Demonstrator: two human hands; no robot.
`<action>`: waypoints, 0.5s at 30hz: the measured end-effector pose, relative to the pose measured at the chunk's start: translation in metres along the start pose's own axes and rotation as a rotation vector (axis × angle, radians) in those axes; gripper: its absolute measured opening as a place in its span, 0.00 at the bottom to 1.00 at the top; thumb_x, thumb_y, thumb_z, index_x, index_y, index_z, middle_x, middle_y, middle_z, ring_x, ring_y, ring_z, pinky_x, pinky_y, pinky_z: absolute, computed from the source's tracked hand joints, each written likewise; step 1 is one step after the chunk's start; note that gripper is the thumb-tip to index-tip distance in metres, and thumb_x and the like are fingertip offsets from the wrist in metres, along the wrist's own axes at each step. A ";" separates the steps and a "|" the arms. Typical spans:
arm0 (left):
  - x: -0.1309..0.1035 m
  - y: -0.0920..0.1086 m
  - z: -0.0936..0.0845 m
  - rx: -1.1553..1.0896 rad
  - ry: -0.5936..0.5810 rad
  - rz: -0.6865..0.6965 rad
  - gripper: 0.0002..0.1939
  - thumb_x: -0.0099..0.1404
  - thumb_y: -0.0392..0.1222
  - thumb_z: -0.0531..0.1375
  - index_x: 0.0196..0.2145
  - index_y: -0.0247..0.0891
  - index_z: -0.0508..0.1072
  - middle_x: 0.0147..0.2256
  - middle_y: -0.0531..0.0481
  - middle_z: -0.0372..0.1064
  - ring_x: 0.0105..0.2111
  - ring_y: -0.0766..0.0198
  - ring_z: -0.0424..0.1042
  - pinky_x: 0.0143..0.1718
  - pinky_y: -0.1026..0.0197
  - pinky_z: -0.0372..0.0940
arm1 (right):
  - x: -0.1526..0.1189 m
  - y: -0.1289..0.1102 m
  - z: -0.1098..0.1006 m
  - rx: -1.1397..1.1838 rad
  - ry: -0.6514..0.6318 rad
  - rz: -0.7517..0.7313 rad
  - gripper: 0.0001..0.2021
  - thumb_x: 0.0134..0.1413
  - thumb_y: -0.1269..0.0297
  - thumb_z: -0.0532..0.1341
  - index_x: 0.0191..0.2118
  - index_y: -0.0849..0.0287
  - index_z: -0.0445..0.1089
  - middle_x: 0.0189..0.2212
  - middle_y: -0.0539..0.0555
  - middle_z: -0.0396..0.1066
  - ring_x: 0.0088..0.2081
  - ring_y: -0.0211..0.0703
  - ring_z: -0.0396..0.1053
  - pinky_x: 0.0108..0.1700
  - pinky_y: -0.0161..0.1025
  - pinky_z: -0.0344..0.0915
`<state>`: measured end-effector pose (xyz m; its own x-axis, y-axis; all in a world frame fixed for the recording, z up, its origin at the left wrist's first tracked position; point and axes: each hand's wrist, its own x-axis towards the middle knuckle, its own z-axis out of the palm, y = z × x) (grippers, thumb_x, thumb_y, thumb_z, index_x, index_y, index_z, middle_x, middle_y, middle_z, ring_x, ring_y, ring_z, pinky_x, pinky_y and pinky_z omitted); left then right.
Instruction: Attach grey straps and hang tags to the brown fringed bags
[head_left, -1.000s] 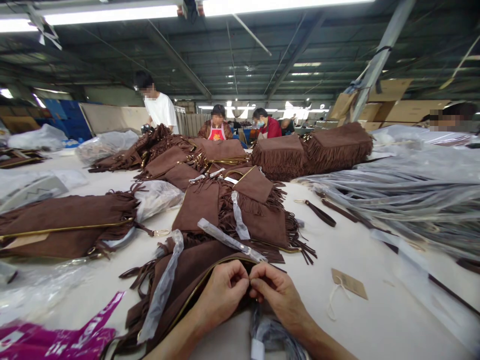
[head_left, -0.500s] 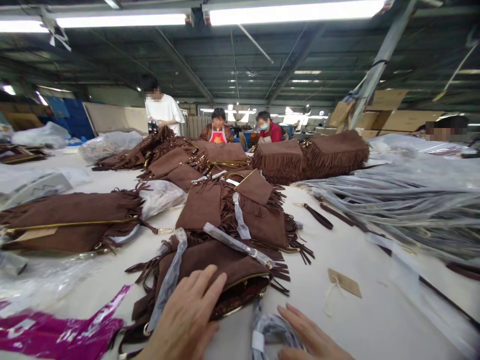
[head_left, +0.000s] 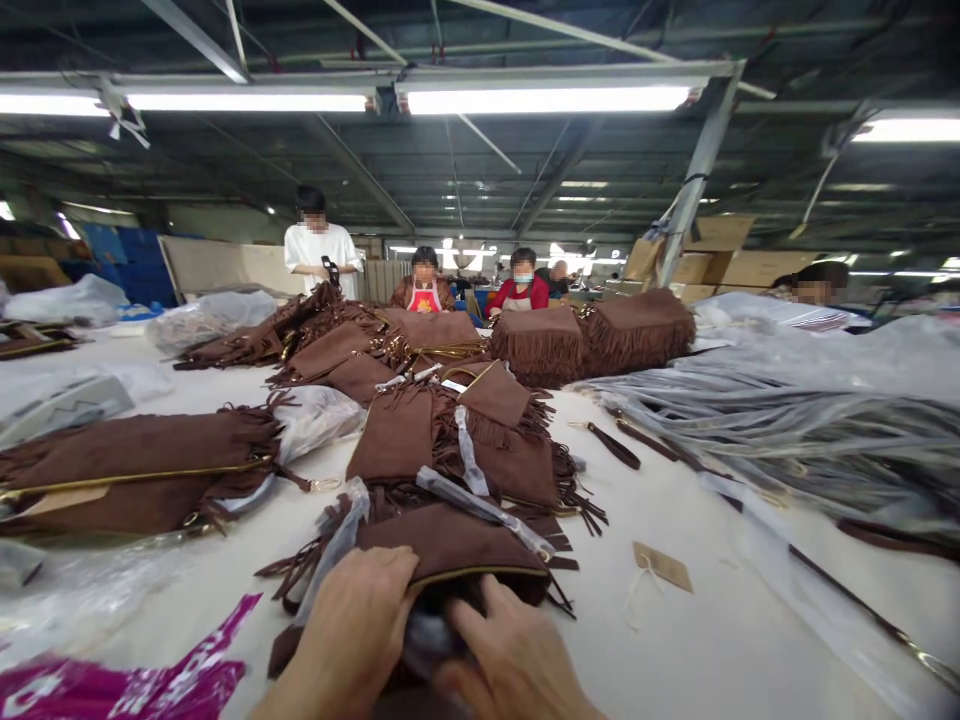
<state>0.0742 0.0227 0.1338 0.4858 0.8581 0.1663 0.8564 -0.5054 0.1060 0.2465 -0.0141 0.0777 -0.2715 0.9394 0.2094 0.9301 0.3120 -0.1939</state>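
Observation:
A brown fringed bag (head_left: 450,537) lies in front of me with its gold zipper edge raised and its mouth open. My left hand (head_left: 360,620) grips the left part of that edge, fingers bent over it. My right hand (head_left: 510,650) reaches into the opening, its fingers partly hidden and blurred. Between the hands, a blurred greyish bundle (head_left: 431,640) sits at the bag's mouth; whether the right fingers hold it is unclear. A plastic-wrapped strap (head_left: 484,508) lies across the bag's top.
More brown bags (head_left: 394,435) are piled behind. A cardboard tag (head_left: 664,566) lies to the right, near wrapped straps (head_left: 787,410). Purple plastic (head_left: 127,685) is at the lower left, below another bag (head_left: 142,450). Several people are beyond the table.
My left hand has gone from lying on the bag to gripping its edge. My right hand has moved left into the opening. The grey coiled bundle has moved from beside the bag to its mouth.

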 end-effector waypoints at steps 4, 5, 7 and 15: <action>-0.008 -0.013 0.026 0.044 0.114 0.171 0.18 0.63 0.34 0.56 0.49 0.34 0.75 0.49 0.38 0.74 0.46 0.48 0.76 0.47 0.49 0.72 | 0.034 -0.021 0.010 0.035 -0.086 0.000 0.18 0.51 0.80 0.57 0.47 0.61 0.73 0.44 0.64 0.76 0.44 0.55 0.75 0.45 0.42 0.71; -0.013 -0.021 0.028 0.024 0.148 0.231 0.19 0.63 0.36 0.57 0.50 0.34 0.75 0.50 0.39 0.74 0.47 0.49 0.75 0.47 0.51 0.72 | 0.032 -0.018 0.011 0.069 -0.117 -0.046 0.17 0.49 0.79 0.59 0.45 0.61 0.74 0.41 0.61 0.77 0.42 0.52 0.75 0.45 0.40 0.71; -0.026 -0.041 0.026 -0.065 0.238 0.307 0.19 0.65 0.40 0.56 0.52 0.39 0.74 0.50 0.44 0.74 0.47 0.54 0.75 0.48 0.57 0.72 | 0.016 -0.003 0.006 0.193 -0.148 -0.149 0.18 0.48 0.77 0.59 0.47 0.59 0.73 0.43 0.59 0.76 0.42 0.50 0.75 0.44 0.36 0.71; -0.084 -0.086 0.006 -0.318 0.321 -0.078 0.14 0.68 0.38 0.51 0.41 0.44 0.76 0.40 0.51 0.77 0.41 0.63 0.76 0.42 0.69 0.71 | -0.035 0.056 -0.021 0.457 0.030 -0.248 0.11 0.64 0.67 0.52 0.41 0.49 0.70 0.31 0.52 0.74 0.31 0.43 0.74 0.32 0.34 0.68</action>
<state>-0.0394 -0.0055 0.1052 0.3004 0.8483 0.4361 0.7672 -0.4866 0.4179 0.3135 -0.0320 0.0801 -0.4565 0.8272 0.3276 0.6343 0.5608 -0.5321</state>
